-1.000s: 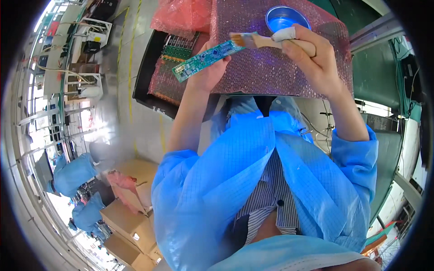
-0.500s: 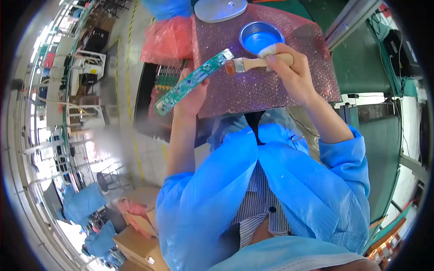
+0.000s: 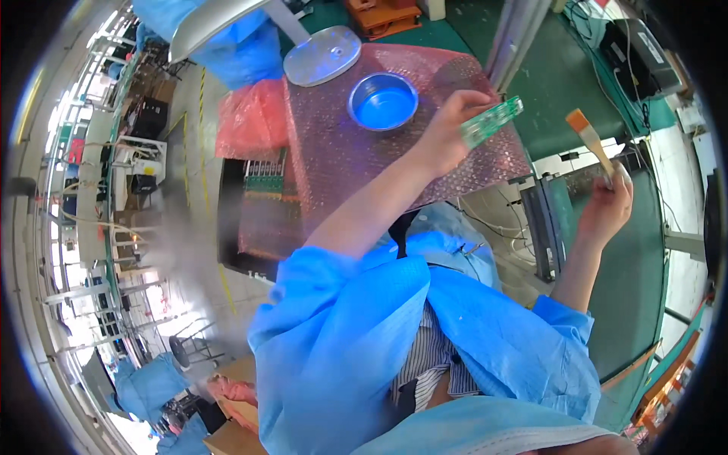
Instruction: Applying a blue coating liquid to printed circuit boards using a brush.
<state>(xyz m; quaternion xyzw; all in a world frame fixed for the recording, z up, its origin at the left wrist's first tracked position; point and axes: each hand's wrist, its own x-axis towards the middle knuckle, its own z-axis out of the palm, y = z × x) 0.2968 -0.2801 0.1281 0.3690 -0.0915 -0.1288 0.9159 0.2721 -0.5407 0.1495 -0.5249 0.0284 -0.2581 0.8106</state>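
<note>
My left hand (image 3: 446, 136) reaches across to the right and grips a narrow green circuit board (image 3: 491, 123), held tilted above the right part of the pink bubble wrap (image 3: 326, 140). Farther right, my right hand (image 3: 609, 205) is closed around the wooden handle of a flat paintbrush (image 3: 590, 139). The brush's orange-brown bristles point up and to the left, apart from the board. A round metal bowl (image 3: 354, 95) with a blue-lit inside stands on the bubble wrap, left of the board.
Behind the bowl is a pale oval plate (image 3: 322, 59) on the bubble wrap. Pink plastic (image 3: 254, 121) lies at its left, with several boards in a dark tray (image 3: 267, 186) nearer me. A green surface (image 3: 626, 280) runs along the right; a dark device (image 3: 641, 57) stands far right.
My left hand has carried the circuit board to the right. My right hand has moved right and nearer me with the paintbrush, whose bristles now point up. The view has shifted.
</note>
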